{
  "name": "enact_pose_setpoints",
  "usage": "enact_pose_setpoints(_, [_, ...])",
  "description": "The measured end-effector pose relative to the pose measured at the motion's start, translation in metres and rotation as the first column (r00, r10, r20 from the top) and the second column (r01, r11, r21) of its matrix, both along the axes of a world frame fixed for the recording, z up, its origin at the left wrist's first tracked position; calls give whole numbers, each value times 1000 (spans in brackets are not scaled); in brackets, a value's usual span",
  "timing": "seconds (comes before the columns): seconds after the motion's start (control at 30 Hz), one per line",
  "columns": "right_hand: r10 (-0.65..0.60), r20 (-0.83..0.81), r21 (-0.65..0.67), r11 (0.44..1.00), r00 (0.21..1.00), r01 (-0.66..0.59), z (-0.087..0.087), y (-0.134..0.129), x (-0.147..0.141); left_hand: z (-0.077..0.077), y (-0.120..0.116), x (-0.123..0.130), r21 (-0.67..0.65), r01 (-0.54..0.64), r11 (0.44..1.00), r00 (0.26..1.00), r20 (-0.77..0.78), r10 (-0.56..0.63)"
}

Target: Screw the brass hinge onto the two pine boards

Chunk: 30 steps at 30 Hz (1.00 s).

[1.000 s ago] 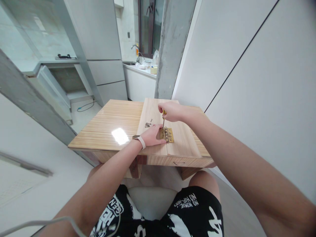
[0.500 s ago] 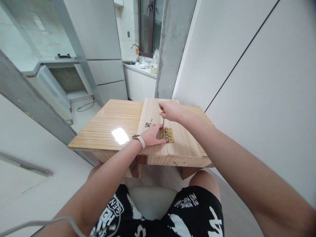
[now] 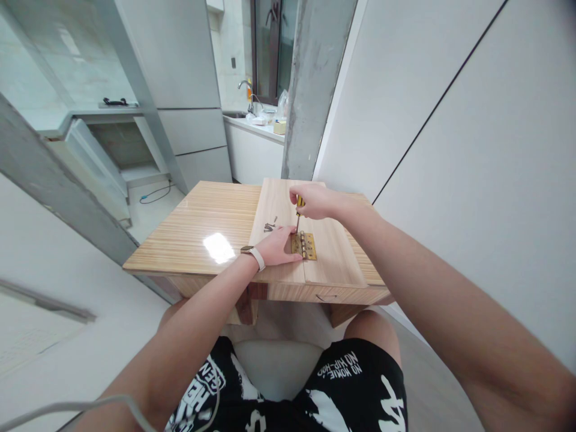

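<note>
Grey cabinets and a pale kitchen stand behind the table, whose glossy striped top shows a bright reflection at the left. Toward the middle, a small group of loose screws lies on the left board, just beside the fingers of the left hand. That hand is spread, thumb and fingers apart, touching the left leaf of the hinge; whether a screw is held at the fingertips is too small to tell.

Flat across the seam between the two boards, the hinge has its left leaf within the span of the left hand and its right leaf outside it, on the right board. The work looks partway: the hinge is set in place, the driver is at its far left corner, and the loose screws are unused. The right leaf's holes look dark, so they are probably unfilled; how many on the left leaf are filled cannot be told.

The right hand has its grip closed on the driver's handle, above and beyond the hinge. The driver stands nearly upright, tip down. Farther right rises a white wall.
</note>
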State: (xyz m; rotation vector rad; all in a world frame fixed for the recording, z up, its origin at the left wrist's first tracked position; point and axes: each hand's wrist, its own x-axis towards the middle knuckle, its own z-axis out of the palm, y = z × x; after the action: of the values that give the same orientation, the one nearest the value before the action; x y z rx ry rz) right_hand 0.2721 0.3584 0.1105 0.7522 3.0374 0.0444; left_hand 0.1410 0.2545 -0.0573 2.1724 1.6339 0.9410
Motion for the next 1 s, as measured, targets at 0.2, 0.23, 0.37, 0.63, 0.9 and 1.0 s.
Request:
enact_pose_setpoints(0.2, [-9,-12,29,1000,1000,10,0,-7,0,1,0,1,-1,-1,1000,1000,-13,1])
enact_pose_setpoints(0.23, [-8,-19,38,999,1000,8,0,-9,0,2,0,1,-2,-1,1000,1000,-14,1])
enact_pose_setpoints(0.37, [-6,-54,81,997,999,10,-3,-11,-1,3,-1,1,-12,-5,1000,1000,-10,5])
enact_pose_setpoints(0.63, [-158,-105,178,968,982,175,-15,-12,-6,5,-1,1,-16,-5,1000,1000,-7,5])
enact_pose_setpoints(0.9, [-119,-101,106,986,988,130,-16,-8,-2,1,1,0,-8,-2,1000,1000,-3,2])
enact_pose_setpoints(1.0, [-31,-76,-32,999,997,29,-8,-11,0,-1,1,0,-5,-2,1000,1000,2,2])
